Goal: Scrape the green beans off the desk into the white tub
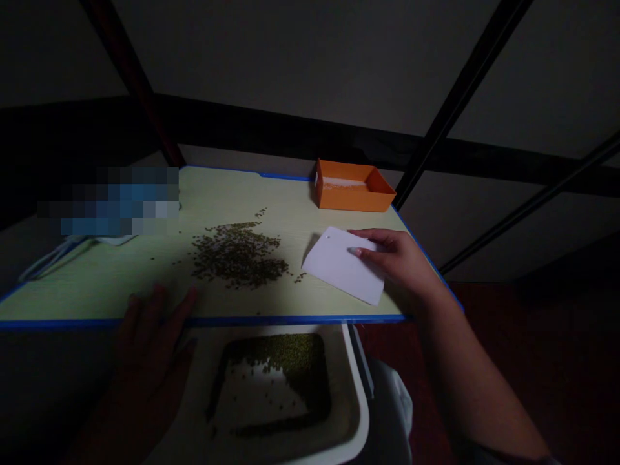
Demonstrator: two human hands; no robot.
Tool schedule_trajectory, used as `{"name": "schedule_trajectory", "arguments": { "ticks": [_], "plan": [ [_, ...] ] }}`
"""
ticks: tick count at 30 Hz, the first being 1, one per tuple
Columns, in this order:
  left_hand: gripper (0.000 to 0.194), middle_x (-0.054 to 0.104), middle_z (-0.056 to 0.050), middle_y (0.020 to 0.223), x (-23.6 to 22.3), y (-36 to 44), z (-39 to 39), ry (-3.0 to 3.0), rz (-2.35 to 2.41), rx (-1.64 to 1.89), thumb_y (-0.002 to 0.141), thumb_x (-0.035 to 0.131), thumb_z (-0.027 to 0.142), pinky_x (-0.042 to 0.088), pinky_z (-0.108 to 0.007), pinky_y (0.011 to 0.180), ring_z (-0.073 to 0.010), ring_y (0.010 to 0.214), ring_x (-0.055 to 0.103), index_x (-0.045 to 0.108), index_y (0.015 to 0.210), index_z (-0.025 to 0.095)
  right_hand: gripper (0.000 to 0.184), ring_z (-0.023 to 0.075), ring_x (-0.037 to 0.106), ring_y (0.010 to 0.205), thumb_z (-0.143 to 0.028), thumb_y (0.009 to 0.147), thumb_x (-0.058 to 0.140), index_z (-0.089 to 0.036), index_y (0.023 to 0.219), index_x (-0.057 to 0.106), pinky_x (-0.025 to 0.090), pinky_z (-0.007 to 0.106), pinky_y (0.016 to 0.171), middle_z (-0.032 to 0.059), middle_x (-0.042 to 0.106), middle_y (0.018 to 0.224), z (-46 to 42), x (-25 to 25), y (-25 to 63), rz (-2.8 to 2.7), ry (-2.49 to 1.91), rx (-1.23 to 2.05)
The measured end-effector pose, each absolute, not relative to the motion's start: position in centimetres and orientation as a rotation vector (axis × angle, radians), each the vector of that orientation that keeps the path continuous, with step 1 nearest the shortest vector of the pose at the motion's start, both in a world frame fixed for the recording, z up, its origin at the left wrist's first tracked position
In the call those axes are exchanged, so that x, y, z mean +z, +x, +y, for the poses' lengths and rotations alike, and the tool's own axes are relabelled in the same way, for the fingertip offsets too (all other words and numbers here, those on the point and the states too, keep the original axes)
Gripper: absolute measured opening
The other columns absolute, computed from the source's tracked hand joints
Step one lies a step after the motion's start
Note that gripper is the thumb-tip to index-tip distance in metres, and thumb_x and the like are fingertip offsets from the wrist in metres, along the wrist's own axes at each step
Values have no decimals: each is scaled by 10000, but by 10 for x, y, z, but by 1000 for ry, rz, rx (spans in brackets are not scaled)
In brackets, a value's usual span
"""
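My right hand (392,255) grips a white card (343,263), thumb on its face and fingers behind the far edge. The card is tilted just above the tabletop and has a small hole near its upper corner. Left of it, a loose pile of small dark green beans (237,255) lies spread on the pale table (285,194). In shadow, my left hand (155,336) has its fingers spread at the table's near edge, holding nothing. Below that edge sits a white tub (358,413) with green beans in its bottom.
An orange open box (356,200) with white grains inside stands at the table's far right corner. At the left lies a blurred-out blue item (121,206) with a pale cord (53,255). Blue trim (300,320) runs along the table edge.
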State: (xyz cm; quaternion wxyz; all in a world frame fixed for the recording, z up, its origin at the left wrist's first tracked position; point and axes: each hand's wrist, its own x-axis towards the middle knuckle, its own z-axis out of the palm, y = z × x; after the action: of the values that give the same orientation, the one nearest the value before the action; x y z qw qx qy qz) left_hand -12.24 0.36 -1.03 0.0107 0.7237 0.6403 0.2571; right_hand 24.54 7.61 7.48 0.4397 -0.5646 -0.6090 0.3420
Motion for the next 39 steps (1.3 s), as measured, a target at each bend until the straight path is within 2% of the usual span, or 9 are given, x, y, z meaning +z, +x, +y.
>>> {"name": "schedule_trajectory", "arguments": {
  "ticks": [4, 7, 12, 17, 26, 30, 34, 39],
  "plan": [
    [537, 112, 33, 1617, -12, -123, 3, 2266, 1973, 833, 912, 315, 349, 241, -658, 1199, -283, 1506, 60, 200, 1426, 454, 354, 223, 670, 912, -288, 744, 742, -191, 1084, 734, 549, 390, 775, 95, 738, 1118, 78, 72, 234, -1599, -1345, 902],
    [547, 112, 17, 1616, -12, -123, 3, 2272, 1959, 819, 911, 316, 340, 258, -657, 1192, -295, 1505, 60, 188, 1432, 448, 342, 223, 671, 951, -300, 735, 758, -205, 1063, 742, 539, 403, 842, 82, 740, 1120, 78, 71, 230, -1647, -1297, 929],
    [553, 128, 20, 1613, -12, -122, 2, 2308, 1940, 854, 912, 318, 330, 192, -661, 1213, -296, 1501, 85, 180, 1436, 439, 361, 211, 679, 901, -304, 706, 786, -211, 1052, 744, 553, 360, 744, 80, 745, 1094, 71, 74, 238, -1522, -1305, 911],
    [544, 111, 50, 1615, -13, -124, 1, 2276, 1955, 816, 915, 309, 339, 188, -648, 1221, -287, 1501, 79, 183, 1433, 445, 343, 202, 679, 875, -280, 714, 785, -214, 1049, 747, 545, 320, 674, 79, 748, 1075, 62, 75, 247, -1497, -1345, 932],
    [555, 101, 67, 1616, -11, -123, 0, 2285, 1967, 824, 913, 317, 341, 196, -677, 1207, -307, 1498, 91, 162, 1431, 467, 285, 202, 690, 875, -270, 733, 771, -255, 1017, 759, 562, 335, 704, 51, 761, 1047, 58, 73, 240, -1559, -1344, 921],
    [543, 116, 69, 1613, -11, -122, 1, 2261, 1974, 815, 908, 314, 358, 242, -694, 1186, -324, 1493, 109, 190, 1425, 468, 290, 216, 691, 915, -284, 738, 769, -255, 1026, 757, 568, 359, 741, 52, 758, 1062, 58, 73, 241, -1595, -1349, 888],
    [550, 114, 61, 1614, -10, -121, 2, 2283, 1972, 810, 910, 311, 347, 191, -707, 1194, -331, 1491, 110, 173, 1430, 464, 294, 205, 687, 927, -279, 756, 760, -256, 1048, 750, 560, 358, 774, 50, 753, 1079, 60, 71, 238, -1596, -1325, 897],
    [548, 107, 61, 1615, -9, -121, 1, 2281, 1951, 829, 913, 319, 342, 217, -676, 1199, -321, 1494, 103, 180, 1429, 463, 289, 204, 687, 937, -247, 734, 773, -251, 1022, 755, 555, 360, 788, 49, 753, 1083, 61, 71, 237, -1549, -1324, 902]
  ]
}}
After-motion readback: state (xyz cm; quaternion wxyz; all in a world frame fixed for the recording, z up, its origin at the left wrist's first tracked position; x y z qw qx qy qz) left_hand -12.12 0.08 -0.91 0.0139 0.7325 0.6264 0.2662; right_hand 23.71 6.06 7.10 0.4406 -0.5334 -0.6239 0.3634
